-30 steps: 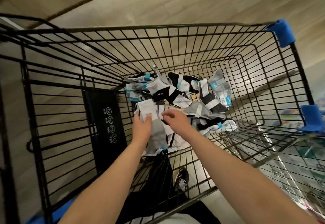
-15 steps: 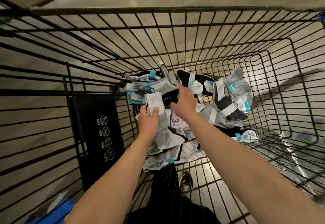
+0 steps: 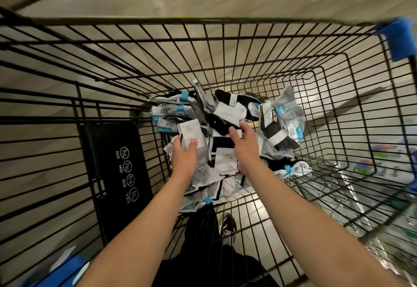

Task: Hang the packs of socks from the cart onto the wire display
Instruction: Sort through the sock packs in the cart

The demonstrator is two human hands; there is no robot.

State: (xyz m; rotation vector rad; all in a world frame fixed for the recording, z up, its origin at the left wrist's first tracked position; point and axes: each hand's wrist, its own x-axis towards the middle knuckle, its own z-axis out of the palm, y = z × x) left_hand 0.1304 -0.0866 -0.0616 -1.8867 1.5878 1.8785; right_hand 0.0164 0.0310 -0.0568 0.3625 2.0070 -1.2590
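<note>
Socks (image 3: 228, 133) mostly remain in cart (image 3: 225, 19); I see left hand (image 3: 184, 158) holding one pack (image 3: 190, 135), right hand (image 3: 247, 149) pinching another.

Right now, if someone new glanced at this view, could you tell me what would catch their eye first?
Probably the heap of sock packs, grey, white and black with turquoise bands, piled in the middle of the black wire cart. Both bare arms reach down into it: the left hand holds up a pack by its white card, while the right hand rests on the pile beside it. Bright blue corner bumpers stand out at the cart's upper right.
</note>
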